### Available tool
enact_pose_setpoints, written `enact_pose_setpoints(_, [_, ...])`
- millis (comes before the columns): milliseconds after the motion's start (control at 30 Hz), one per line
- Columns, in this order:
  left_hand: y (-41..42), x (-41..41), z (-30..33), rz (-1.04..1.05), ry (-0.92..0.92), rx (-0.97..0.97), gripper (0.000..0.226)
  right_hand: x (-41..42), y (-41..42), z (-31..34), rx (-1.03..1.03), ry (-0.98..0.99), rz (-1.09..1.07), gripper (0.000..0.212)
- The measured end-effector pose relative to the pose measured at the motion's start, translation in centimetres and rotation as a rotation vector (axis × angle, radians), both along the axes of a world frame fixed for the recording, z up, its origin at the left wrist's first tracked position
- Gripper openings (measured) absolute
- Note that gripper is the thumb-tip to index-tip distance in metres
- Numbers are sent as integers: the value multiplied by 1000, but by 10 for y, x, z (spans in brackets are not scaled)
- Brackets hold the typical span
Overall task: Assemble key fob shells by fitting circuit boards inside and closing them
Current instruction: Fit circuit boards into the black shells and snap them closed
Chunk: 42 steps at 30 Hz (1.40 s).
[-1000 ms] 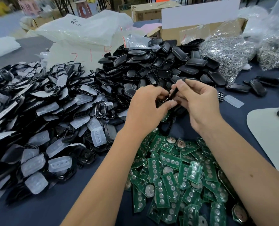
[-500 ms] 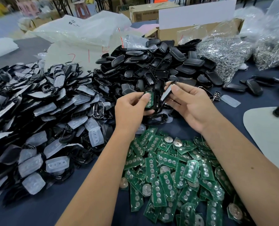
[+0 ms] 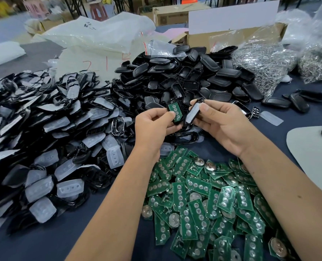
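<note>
Two halves of one fob are up between the hands, and the closing move turns on how they face each other. The left hand (image 3: pixel 152 127) pinches the lower shell (image 3: pixel 175 111), thumb along its near edge and fingers curled behind, with a green board (image 3: pixel 174 110) already seated in it, contacts facing the camera. The right hand (image 3: pixel 222 125) pinches the cover (image 3: pixel 193 112), thumb on its upper end and fingers wrapped under, its pale pad side turned toward the left hand.

Both parts stand with their long axes running roughly up and away from the person; the shell is close to upright, while the cover tilts with its top leaning right. They sit just beside each other and seem to meet near their lower ends, open at the top like a book; whether they truly touch there is hard to tell. The cover lies to the right of the shell, so the right hand looks the likelier one to swing it leftward, top end last, until the rims line up.

Further out, loose boards (image 3: pixel 203 200) lie piled on the table (image 3: pixel 43 242) under the wrists, black shells (image 3: pixel 194 72) are heaped beyond the hands, and padded covers (image 3: pixel 43 129) spread out to the left.
</note>
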<state>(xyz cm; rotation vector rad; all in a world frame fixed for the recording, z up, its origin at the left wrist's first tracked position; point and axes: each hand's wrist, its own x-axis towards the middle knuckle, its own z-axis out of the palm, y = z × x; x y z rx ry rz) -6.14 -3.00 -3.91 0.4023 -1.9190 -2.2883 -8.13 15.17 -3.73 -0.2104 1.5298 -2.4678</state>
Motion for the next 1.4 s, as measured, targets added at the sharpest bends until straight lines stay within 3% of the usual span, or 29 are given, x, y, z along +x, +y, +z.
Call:
enact_pose_setpoints(300, [-1,0,-1,-9,11,-23,18,2,-3,1,15,13,-19,33])
enact_pose_setpoints(533, [1,3,0,-25,82,-29,6,1,-6,0,53,10,-77,30])
enact_pose_setpoints(733, [4,4,-1,-56,213,-219,14,1,-7,-2,145,26,-158,30])
enact_pose_setpoints(967, [13,6,-4,-94,314,-444,12,1,-9,-3,215,62,-224,2])
enact_pose_setpoints(1200, [16,9,-4,-114,446,-744,28,1,-6,-3,277,84,-260,9])
enact_pose_setpoints(1400, [14,9,-2,-66,412,-760,26,-2,-5,-7,417,156,-284,34])
